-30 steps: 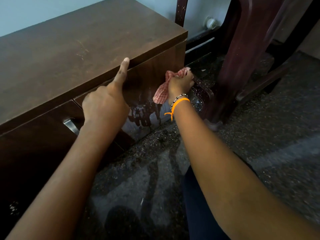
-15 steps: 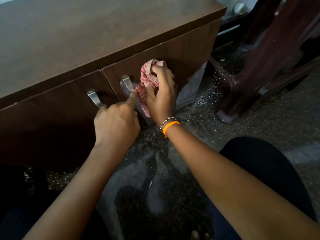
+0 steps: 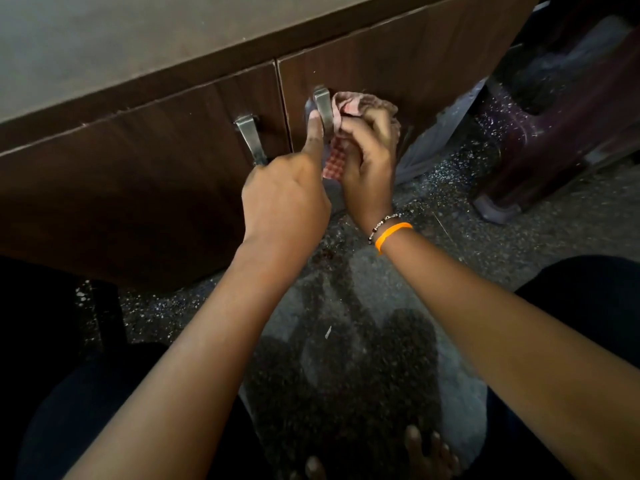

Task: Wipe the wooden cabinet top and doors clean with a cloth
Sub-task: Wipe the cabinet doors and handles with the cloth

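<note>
Dim indoors, with pale glare across the cabinet top. Below it, deep shadow on the doors and lower left corner. Soft motion blur throughout. Wide-angle bending of the cabinet edge toward the frame's borders.

The cabinet is dark wood-grain with a matt, dusty top, its handles brushed dull metal, the cloth soft checked woven fabric, the floor speckled polished stone, the chair glossy maroon plastic.
</note>
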Demonstrator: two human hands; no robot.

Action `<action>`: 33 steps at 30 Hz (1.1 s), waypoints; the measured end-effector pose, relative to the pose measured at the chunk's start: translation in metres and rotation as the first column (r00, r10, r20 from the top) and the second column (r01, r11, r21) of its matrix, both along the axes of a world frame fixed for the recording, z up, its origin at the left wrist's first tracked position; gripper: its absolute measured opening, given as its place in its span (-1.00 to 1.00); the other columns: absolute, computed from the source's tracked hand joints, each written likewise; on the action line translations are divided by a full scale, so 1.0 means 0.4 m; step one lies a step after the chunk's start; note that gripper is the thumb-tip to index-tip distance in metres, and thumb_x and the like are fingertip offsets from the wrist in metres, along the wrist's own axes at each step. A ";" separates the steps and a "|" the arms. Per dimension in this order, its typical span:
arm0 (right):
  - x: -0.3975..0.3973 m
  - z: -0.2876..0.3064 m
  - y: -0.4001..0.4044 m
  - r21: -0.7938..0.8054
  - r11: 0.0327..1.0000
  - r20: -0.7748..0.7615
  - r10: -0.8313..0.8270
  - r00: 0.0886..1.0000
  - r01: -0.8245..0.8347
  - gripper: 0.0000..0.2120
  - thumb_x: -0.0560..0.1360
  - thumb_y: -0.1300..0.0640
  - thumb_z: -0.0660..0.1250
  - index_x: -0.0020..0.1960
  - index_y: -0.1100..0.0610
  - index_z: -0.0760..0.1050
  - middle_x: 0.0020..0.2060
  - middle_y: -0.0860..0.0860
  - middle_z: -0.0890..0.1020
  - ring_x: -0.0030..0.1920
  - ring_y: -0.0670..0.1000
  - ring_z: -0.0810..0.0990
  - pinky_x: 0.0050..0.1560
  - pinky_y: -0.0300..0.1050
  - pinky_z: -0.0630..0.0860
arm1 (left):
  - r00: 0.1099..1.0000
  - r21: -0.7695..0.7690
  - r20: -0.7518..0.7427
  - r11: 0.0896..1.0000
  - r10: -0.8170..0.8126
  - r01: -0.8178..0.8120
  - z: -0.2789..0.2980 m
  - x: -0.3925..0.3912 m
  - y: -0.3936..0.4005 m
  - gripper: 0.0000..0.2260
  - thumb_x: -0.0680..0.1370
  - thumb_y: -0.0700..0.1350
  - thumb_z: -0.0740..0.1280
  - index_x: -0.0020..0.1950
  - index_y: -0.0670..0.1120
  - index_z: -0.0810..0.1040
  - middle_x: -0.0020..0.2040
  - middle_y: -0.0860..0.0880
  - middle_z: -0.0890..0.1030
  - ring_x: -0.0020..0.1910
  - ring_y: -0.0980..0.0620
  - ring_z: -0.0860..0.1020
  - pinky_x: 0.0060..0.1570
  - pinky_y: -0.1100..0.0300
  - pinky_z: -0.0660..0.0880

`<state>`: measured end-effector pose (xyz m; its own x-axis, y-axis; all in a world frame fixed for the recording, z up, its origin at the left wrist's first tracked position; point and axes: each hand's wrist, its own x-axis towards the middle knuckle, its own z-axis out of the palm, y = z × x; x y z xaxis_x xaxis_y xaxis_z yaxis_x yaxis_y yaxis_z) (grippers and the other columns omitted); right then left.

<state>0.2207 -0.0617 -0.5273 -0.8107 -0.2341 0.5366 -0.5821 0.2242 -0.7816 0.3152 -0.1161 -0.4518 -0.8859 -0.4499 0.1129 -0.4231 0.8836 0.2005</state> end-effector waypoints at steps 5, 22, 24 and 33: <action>-0.004 -0.025 -0.004 -0.021 1.000 0.016 0.011 1.000 -0.011 -0.84 0.40 0.32 0.20 -0.11 0.25 0.54 -0.08 0.09 0.46 0.00 0.06 0.45 0.05 -0.10 0.40 | 0.999 0.068 -0.005 0.997 -0.034 0.034 -0.010 -0.014 0.014 -0.41 0.57 -0.14 0.16 0.54 -0.11 -0.04 -0.01 -0.20 0.61 -0.02 -0.25 0.56 -0.13 0.02 0.40; 0.077 -0.101 -0.032 -0.165 0.979 0.515 -0.021 0.857 0.124 -0.76 0.36 0.45 0.21 -0.03 0.25 0.50 -0.05 0.15 0.52 -0.01 0.05 0.49 0.10 0.05 0.46 | 0.999 0.172 -0.047 0.985 -0.020 0.028 0.048 0.031 -0.028 -0.51 0.46 -0.15 0.18 0.39 0.10 0.36 0.07 -0.20 0.59 0.07 -0.30 0.53 -0.04 -0.02 0.47; 0.121 -0.083 -0.056 -0.273 0.932 0.666 0.003 0.746 0.240 -0.72 0.43 0.47 0.24 0.12 0.33 0.49 0.06 0.09 0.52 0.11 0.01 0.47 0.22 -0.11 0.42 | 0.994 0.107 -0.093 0.993 0.050 -0.040 0.058 0.056 -0.049 -0.62 0.46 -0.14 0.19 0.23 0.10 0.53 0.07 -0.20 0.60 0.06 -0.30 0.53 -0.04 -0.01 0.47; 0.233 0.072 -0.203 -0.457 0.812 0.568 -0.047 0.822 0.362 -0.63 0.51 0.39 0.23 0.30 0.43 0.34 0.19 0.17 0.38 0.32 -0.06 0.28 0.22 -0.58 0.19 | 0.914 0.163 -0.296 0.957 0.279 -0.239 0.123 0.152 -0.110 -0.73 0.37 -0.13 0.14 -0.14 0.05 0.63 -0.37 -0.03 0.53 -0.25 -0.17 0.54 -0.26 0.09 0.46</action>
